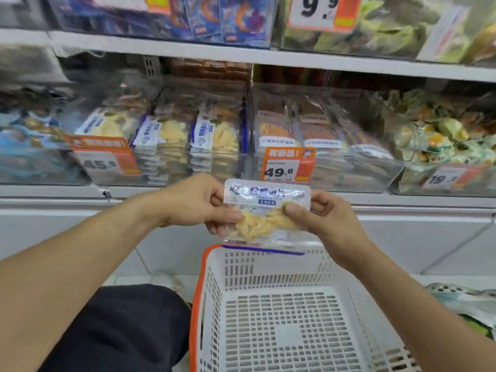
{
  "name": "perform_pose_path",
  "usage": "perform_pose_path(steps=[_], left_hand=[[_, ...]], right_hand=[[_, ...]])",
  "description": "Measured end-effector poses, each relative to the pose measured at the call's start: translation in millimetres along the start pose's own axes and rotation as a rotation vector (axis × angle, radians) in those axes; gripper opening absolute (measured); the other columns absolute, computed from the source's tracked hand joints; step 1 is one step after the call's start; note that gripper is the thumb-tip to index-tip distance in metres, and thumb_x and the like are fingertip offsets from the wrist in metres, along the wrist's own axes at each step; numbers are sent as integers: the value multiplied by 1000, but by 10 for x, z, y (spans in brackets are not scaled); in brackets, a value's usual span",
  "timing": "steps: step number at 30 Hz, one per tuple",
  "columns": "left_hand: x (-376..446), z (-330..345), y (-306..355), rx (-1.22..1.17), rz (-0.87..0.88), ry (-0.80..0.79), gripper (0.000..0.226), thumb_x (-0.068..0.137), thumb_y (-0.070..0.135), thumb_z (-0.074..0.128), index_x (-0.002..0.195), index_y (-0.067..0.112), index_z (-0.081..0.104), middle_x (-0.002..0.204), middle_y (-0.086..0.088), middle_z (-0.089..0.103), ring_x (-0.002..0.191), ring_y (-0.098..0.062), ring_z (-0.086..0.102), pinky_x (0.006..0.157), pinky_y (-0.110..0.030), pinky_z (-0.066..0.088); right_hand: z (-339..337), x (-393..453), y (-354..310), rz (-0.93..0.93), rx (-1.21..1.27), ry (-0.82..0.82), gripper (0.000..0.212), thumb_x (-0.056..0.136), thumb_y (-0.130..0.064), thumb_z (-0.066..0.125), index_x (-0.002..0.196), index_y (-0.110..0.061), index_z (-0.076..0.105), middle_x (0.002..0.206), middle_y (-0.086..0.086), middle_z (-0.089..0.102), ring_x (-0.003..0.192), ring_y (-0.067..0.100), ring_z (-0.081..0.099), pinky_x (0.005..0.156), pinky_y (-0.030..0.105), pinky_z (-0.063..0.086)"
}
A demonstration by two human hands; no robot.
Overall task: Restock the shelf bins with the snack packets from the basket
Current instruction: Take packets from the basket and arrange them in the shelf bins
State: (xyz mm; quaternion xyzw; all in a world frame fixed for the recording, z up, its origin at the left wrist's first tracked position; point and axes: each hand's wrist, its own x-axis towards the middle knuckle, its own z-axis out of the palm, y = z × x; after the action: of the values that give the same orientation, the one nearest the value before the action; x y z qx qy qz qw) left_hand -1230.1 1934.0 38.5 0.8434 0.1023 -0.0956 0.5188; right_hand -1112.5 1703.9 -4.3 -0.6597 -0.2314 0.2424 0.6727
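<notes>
At the centre of the frame the left hand (200, 204) pinches the left edge of a snack packet (265, 210) with curled fingers and thumb, while the right hand (326, 224) pinches its right edge, thumb pressed on the front. The packet is clear plastic with a white and blue printed top band and pale yellow flakes inside, held flat and facing the camera just above the far rim of the white basket (281, 312) with orange trim. Behind it, across the middle of the frame, clear shelf bins (171, 135) hold matching packets behind orange price tags.
</notes>
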Motion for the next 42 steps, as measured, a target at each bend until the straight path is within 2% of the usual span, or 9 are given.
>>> perform_pose_path(steps=[5, 11, 17, 22, 27, 30, 34, 37, 42], left_hand=[[-15, -194, -40, -275, 107, 473, 12, 88, 9, 69, 82, -1, 68, 64, -12, 71, 53, -14, 65, 53, -21, 55], [-5, -242, -120, -493, 76, 829, 26, 90, 15, 72, 65, 10, 65, 58, -8, 69, 48, -14, 60, 52, -23, 52], [-57, -402, -64, -669, 197, 989, 21, 90, 17, 71, 107, 6, 64, 79, -7, 76, 57, -15, 71, 47, -21, 52], [-120, -573, -92, -484, 200, 1008, 15, 93, 14, 68, 106, 9, 62, 83, -6, 75, 60, -15, 72, 50, -21, 55], [-154, -754, -157, 14, 240, 1080, 20, 91, 33, 68, 107, 23, 62, 91, 9, 71, 72, -4, 67, 63, -25, 53], [-226, -872, -184, 228, 259, 1097, 29, 93, 41, 63, 116, 24, 61, 104, 10, 64, 92, -9, 58, 70, -20, 45], [-287, -1059, -378, 596, 58, 1076, 51, 87, 51, 63, 129, 22, 54, 130, -3, 47, 130, -24, 29, 105, -41, 27], [-375, -1173, -535, 801, -115, 1005, 59, 79, 55, 71, 127, 26, 54, 145, -10, 35, 144, -30, 10, 116, -51, 10], [-385, -1230, -733, 837, -170, 974, 55, 80, 42, 77, 130, 30, 57, 143, -5, 43, 141, -29, 18, 118, -52, 9]], right_hand=[[484, 210, -149, -34, 123, -9, 53, 59, -27, 84, 102, -3, 63, 88, 17, 75, 82, 33, 75, 65, 34, 61], [1167, 485, -263, -63, 205, -1, 32, 83, -5, 74, 109, -7, 56, 90, 18, 74, 77, 26, 73, 66, 40, 63], [1448, 754, -461, -85, 83, 25, 40, 88, 4, 69, 122, -13, 55, 83, 12, 75, 64, 25, 71, 69, 33, 60], [1470, 827, -545, -239, -162, 2, 72, 79, -8, 82, 137, -31, 45, 104, 0, 69, 83, 14, 74, 69, 29, 61], [1467, 987, -612, -250, -329, -82, 66, 63, -23, 94, 123, -30, 68, 87, 21, 73, 86, 45, 68, 79, 56, 59], [1461, 1168, -677, -253, -308, -60, 70, 58, -28, 93, 124, -23, 68, 97, 22, 73, 96, 41, 70, 89, 49, 58], [1522, 1452, -757, -200, -392, -2, 64, 64, -21, 92, 124, -18, 69, 96, 12, 75, 82, 19, 71, 92, 32, 58], [1644, 1677, -791, -167, -446, -9, 61, 70, -16, 90, 127, -13, 67, 94, 5, 71, 76, 9, 64, 82, 20, 55], [1832, 2067, -826, -203, -701, -16, 61, 71, -27, 90, 126, -12, 68, 117, 7, 69, 107, 20, 65, 98, 34, 52]])
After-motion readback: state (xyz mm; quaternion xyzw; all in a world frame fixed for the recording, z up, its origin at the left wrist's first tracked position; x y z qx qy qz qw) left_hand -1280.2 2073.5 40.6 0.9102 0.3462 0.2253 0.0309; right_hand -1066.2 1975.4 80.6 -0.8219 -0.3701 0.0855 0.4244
